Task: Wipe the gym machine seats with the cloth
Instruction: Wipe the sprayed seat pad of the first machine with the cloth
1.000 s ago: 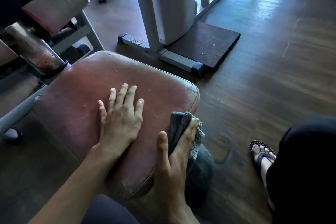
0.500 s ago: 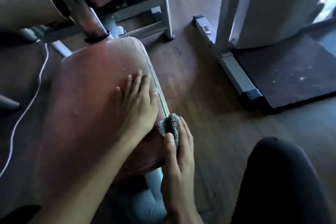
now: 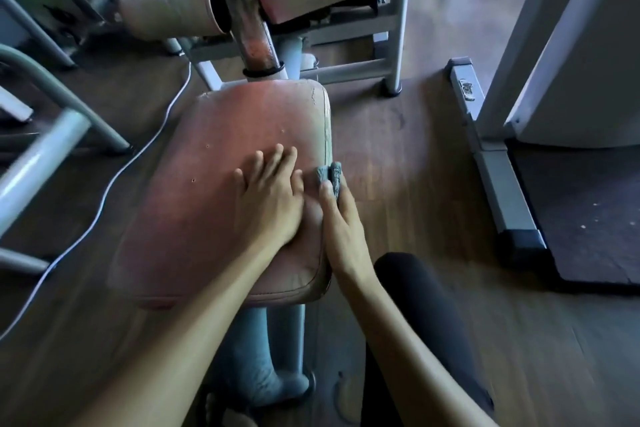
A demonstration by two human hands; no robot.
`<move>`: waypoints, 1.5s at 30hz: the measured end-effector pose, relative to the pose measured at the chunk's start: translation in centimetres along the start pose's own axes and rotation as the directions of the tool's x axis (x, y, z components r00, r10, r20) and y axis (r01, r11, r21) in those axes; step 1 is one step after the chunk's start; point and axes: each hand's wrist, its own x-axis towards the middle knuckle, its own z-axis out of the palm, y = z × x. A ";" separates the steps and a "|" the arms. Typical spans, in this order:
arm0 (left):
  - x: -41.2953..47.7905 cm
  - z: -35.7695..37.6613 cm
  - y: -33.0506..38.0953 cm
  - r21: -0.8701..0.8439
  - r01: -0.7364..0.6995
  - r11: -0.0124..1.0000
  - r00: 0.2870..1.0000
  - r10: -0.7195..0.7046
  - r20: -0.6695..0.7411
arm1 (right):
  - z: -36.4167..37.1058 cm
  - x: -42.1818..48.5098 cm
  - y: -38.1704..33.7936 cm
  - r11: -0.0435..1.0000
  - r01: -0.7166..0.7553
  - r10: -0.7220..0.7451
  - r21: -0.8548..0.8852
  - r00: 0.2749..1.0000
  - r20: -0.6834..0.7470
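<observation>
A: Where are the hands?

B: The left hand (image 3: 268, 199) lies flat on the red seat (image 3: 221, 191), fingers straight and spread, near the seat's right edge. It holds nothing.

A: And the right?

B: The right hand (image 3: 341, 229) runs along the seat's right side, its thumb and fingers pinching a grey cloth (image 3: 329, 176) against that edge. The cloth is bunched up, touching the side seam about halfway along.

A: Are the two hands touching?

B: They sit just beside each other; I cannot tell if they actually touch.

A: What else is there?

B: Beyond the seat, a rusty post (image 3: 254, 42) rises from the frame, with two worn padded rollers (image 3: 173, 12) on either side of it. A white cable (image 3: 104, 198) trails over the wooden floor (image 3: 408, 156) to the left. To the right stands a grey machine base (image 3: 495, 166) on a dark mat (image 3: 588, 215). A dark-clothed knee (image 3: 412, 288) shows below the right hand.
</observation>
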 end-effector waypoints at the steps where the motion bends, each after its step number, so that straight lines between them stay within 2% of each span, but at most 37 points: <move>1: 0.1 0.2 0.0 0.003 0.000 1.000 1.000 0.000 -0.008 | 0.0 -1.5 0.7 1.000 0.028 -0.028 0.001 0.999 0.030; 4: -0.1 0.3 0.3 0.012 0.009 1.000 1.000 -0.009 -0.013 | -0.8 -6.3 2.5 0.998 -0.025 0.020 0.061 0.996 0.090; 6: -0.2 0.2 0.4 0.025 0.016 1.000 1.000 -0.015 -0.007 | -0.6 -7.6 1.9 0.996 0.050 -0.058 0.071 0.992 0.110; 7: -0.2 0.2 0.4 0.029 0.016 0.999 1.000 -0.016 -0.004 | -0.6 -6.6 2.0 0.994 0.082 -0.089 0.072 0.990 0.109; 9: -0.2 0.2 0.4 0.041 0.015 0.999 1.000 -0.015 -0.002 | -0.1 -2.1 0.9 0.995 0.078 -0.075 -0.058 0.996 0.051; 11: -0.2 0.2 0.4 0.043 0.012 0.999 1.000 -0.012 -0.003 | 0.0 0.5 -0.3 0.996 0.015 -0.012 -0.089 0.999 0.032; 16: -0.1 0.3 0.5 0.034 0.015 0.999 1.000 -0.014 -0.028 | -1.0 -7.3 1.5 0.990 0.009 -0.026 0.139 0.992 0.122; 22: 0.0 0.0 0.5 -0.028 0.027 0.999 1.000 -0.027 -0.011 | -0.6 -0.4 0.6 0.997 0.007 -0.014 0.081 0.996 0.087; 27: 0.1 0.3 0.4 -0.011 0.021 1.000 0.999 -0.021 -0.026 | -0.4 -4.7 1.7 0.987 -0.003 -0.016 0.163 0.994 0.112; 32: 0.0 0.7 0.2 -0.014 0.013 1.000 0.997 -0.014 -0.079 | 0.2 6.4 0.1 0.999 0.019 -0.022 0.026 0.995 0.093; 36: 0.2 1.0 0.1 -0.012 -0.005 1.000 0.995 0.004 -0.097 | 0.6 15.9 -1.7 0.997 0.072 -0.066 -0.038 0.988 0.141; 39: 0.1 1.0 0.0 -0.014 -0.017 1.000 0.994 0.015 -0.105 | 1.0 15.8 -1.6 1.000 0.009 -0.006 -0.028 0.993 0.117; 42: 0.1 1.1 0.0 0.015 -0.032 0.999 0.991 0.034 -0.131 | 0.9 12.9 0.7 0.999 0.051 -0.052 0.007 0.991 0.126; 45: 0.1 1.0 0.0 -0.004 -0.027 1.000 0.993 0.027 -0.112 | 1.2 15.4 -0.5 0.996 0.008 0.001 -0.088 0.994 0.106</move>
